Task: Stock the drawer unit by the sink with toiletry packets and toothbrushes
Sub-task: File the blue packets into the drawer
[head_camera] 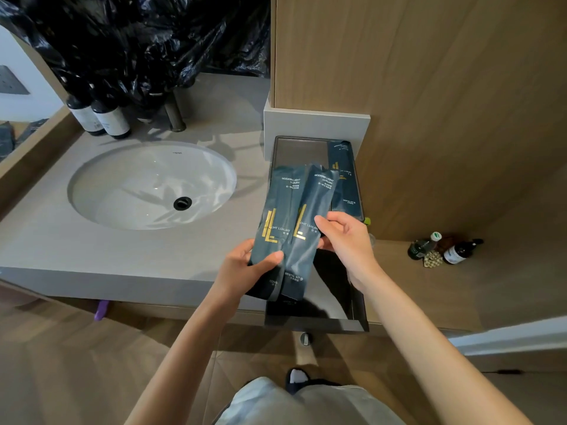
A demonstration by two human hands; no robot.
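- We count two dark teal packets (290, 228) with gold marks, fanned above the open drawer (359, 305).
- Our left hand (245, 268) pinches their lower ends; our right hand (343, 237) grips the right-hand one.
- One more glossy packet (343, 179) lies flat inside the drawer, right of the oval sink (150, 185) in the grey desk (46, 240).

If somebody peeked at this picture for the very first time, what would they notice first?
Probably the two dark blue packets with gold marks in the middle, pinched by the left hand and right hand above the open drawer. Next, the big white sink to their left, and the shiny black plastic bag heaped behind the sink.
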